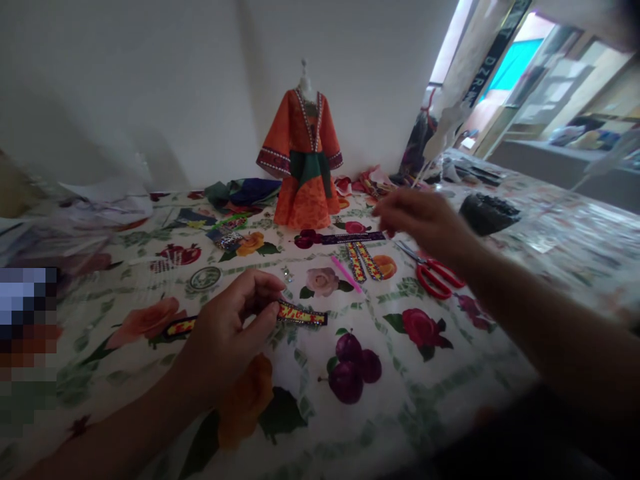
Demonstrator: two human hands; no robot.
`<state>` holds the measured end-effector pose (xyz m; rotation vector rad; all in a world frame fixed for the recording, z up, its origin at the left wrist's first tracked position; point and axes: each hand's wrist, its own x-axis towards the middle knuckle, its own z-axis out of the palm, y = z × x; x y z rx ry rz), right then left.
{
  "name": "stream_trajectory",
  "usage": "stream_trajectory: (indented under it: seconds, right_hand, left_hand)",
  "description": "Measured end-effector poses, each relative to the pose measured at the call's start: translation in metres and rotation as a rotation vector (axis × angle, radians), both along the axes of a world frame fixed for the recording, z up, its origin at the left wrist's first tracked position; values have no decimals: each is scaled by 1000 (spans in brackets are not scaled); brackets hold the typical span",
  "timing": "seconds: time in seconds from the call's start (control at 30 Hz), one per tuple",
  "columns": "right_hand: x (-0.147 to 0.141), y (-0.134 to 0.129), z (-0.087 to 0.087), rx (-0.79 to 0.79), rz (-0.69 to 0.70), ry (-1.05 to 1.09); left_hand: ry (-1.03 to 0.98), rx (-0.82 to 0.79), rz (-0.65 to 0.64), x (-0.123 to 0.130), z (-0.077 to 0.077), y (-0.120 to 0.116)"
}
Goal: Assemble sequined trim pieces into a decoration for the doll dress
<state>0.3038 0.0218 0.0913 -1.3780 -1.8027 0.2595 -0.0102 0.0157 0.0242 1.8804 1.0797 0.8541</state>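
A yellow and red trimmed strip [305,315] is pinched between the thumb and fingers of my left hand [240,317], low over the table; its patterned end sticks out to the right. More of a similar strip shows left of the wrist. My right hand [420,217] is raised near the right end of a dark beaded band [353,237], its fingers bent and close together; whether anything is between them is hidden. Two short yellow and red strips [364,261] lie below that band. Red-handled scissors [435,277] rest under my right forearm.
A small stand wears an orange and green dress [307,160] against the wall. A pink stick [346,274] lies mid-table. Fabric scraps [245,192] are piled behind. A black bundle [489,213] sits at right, plastic bags [55,250] at left. Flowered cloth [320,427] covers the table.
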Motion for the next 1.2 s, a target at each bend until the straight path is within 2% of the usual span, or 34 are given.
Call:
stream_trajectory:
  seconds: [0.03,0.07,0.13,0.17,0.27,0.37,0.53,0.7,0.83,0.97,1.1,1.2]
  right_hand:
    - [-20,-6,-5,-57,125,-25]
    - [-38,-12,-10,-157,307,-48]
    - [-69,-23,-23,-220,497,-79]
    - [-80,-26,-30,-229,540,-101]
    - [-99,-32,-49,-207,541,-80]
    - [-101,-35,-58,-269,522,-6]
    - [-94,-40,-53,-432,487,98]
    - [-82,-37,-54,-501,466,12]
    - [-74,-34,-61,-432,459,-147]
    - [-72,-35,-61,-420,430,-209]
    - [-76,-38,-58,-417,409,-251]
    - [-81,-41,-54,-424,372,-335]
  left_hand:
    - [8,9,-6,0,0,0]
    - [17,20,-9,0,1,-1]
    - [27,45,-1,1,2,-2]
    - [28,55,6,1,2,-3]
    - [18,71,4,1,3,-3]
    - [19,57,-7,-1,0,-1]
    - [49,27,16,0,-3,1]
    - [180,66,-7,8,3,-5]
    - [303,163,-23,12,4,-8]
    - [369,239,-52,12,2,-6]
    - [397,469,-58,9,0,-10]
    - [397,656,-178,9,-2,-18]
